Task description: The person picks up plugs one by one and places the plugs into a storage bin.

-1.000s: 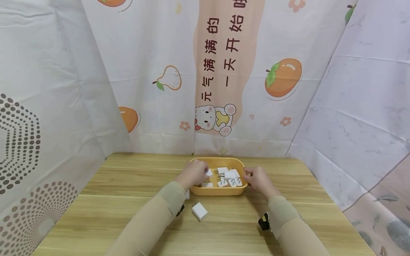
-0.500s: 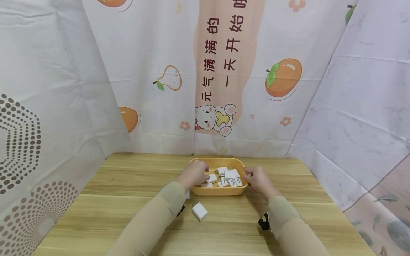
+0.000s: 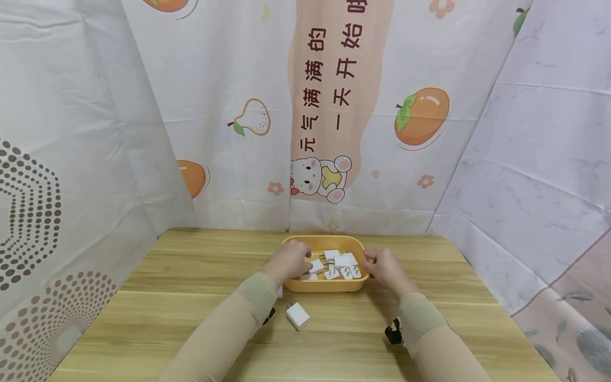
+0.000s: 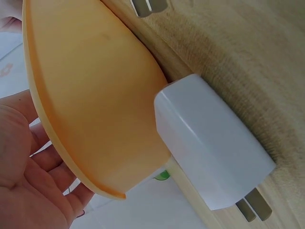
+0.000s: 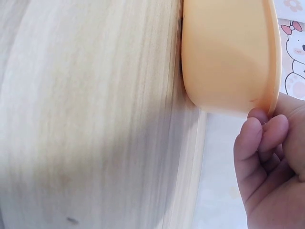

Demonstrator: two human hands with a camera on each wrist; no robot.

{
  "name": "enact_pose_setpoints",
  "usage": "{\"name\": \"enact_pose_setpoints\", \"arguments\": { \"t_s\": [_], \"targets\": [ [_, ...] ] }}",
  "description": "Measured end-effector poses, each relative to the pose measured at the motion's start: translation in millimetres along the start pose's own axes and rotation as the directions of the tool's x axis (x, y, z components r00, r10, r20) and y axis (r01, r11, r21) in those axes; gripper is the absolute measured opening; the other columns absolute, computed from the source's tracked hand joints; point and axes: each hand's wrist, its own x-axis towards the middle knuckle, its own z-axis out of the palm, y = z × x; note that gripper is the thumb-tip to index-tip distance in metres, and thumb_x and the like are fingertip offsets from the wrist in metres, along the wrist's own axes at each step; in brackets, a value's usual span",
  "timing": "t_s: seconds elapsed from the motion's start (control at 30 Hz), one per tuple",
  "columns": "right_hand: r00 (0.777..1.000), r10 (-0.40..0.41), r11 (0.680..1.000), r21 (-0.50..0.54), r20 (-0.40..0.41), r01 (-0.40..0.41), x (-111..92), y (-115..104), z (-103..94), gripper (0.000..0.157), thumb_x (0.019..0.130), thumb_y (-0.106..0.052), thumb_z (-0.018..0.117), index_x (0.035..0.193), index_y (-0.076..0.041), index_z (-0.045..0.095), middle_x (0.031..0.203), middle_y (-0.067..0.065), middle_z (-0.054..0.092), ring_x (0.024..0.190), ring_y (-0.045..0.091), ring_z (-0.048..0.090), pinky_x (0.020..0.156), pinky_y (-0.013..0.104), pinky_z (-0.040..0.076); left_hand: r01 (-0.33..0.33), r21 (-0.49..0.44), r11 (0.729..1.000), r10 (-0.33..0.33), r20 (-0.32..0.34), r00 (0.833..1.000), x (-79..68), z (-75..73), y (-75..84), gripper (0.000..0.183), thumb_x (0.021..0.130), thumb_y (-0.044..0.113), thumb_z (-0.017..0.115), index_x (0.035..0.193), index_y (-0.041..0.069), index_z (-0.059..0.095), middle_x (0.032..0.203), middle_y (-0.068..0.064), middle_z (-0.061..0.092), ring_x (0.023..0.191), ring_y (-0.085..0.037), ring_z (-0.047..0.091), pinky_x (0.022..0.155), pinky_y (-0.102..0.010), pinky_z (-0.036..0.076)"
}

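A yellow plastic basket (image 3: 324,285) stands near the table's far edge with several white charger plugs (image 3: 342,261) inside. My left hand (image 3: 289,259) reaches over the basket's left end, its fingers beside a white charger (image 3: 316,266) lying in it. In the left wrist view, the left hand's (image 4: 35,167) fingers look loosely spread beyond the rim; the tips are hidden by the basket wall. At the opposite end, my right hand (image 3: 385,269) pinches the rim between thumb and fingers, as the right wrist view shows of that hand (image 5: 271,167).
One white charger (image 3: 298,316) lies on the wooden table (image 3: 348,329) in front of the basket. Another charger (image 3: 279,291), partly hidden by the left forearm, is close to the basket's front left. A printed curtain (image 3: 248,175) hangs directly behind the table.
The charger at my left fingers has come down and to the right onto the basket's contents. My right hand keeps its hold on the rim, and the basket has not moved.
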Motion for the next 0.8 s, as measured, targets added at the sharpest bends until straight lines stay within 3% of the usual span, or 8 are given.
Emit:
{"name": "enact_pose_setpoints", "arguments": {
  "t_s": [0.33, 0.67, 0.8],
  "targets": [
    [1.0, 0.02, 0.999, 0.028, 0.016, -0.021, 0, -1, 0.1, 0.045, 0.099, -0.01, 0.062, 0.143, 0.0, 0.055, 0.071, 0.019, 0.064, 0.038, 0.013, 0.042, 0.044, 0.031, 0.047, 0.045, -0.089, 0.995, -0.044, 0.011, 0.999, -13.7, -15.4, -1.9, 0.03, 0.091, 0.029, 0.076, 0.115, 0.01, 0.074, 0.115, -0.005, 0.071, 0.109, -0.025, 0.065, 0.093, -0.041, 0.052],
    [1.0, 0.009, 0.999, 0.032, 0.007, -0.009, 0, -1, -0.5, 0.045, 0.098, -0.009, 0.062, 0.142, 0.001, 0.056, 0.07, 0.017, 0.065, 0.038, 0.014, 0.043, 0.045, 0.032, 0.047, -0.005, -0.085, 0.996, -0.002, -0.086, 0.996, -30.3, -32.5, -16.8, 0.038, 0.088, 0.03, 0.08, 0.119, 0.008, 0.072, 0.121, -0.008, 0.07, 0.115, -0.03, 0.062, 0.1, -0.045, 0.048],
    [1.0, 0.008, 1.0, 0.029, 0.001, -0.008, 1, 0, -0.1, 0.045, 0.098, -0.009, 0.062, 0.142, 0.001, 0.056, 0.07, 0.016, 0.064, 0.039, 0.014, 0.044, 0.045, 0.032, 0.048, 0.026, -0.096, 0.995, -0.035, -0.093, 0.995, -38.2, -38.8, -22.8, 0.047, 0.088, 0.033, 0.079, 0.127, 0.009, 0.068, 0.13, -0.009, 0.065, 0.123, -0.032, 0.058, 0.105, -0.047, 0.044]
  ]
}}
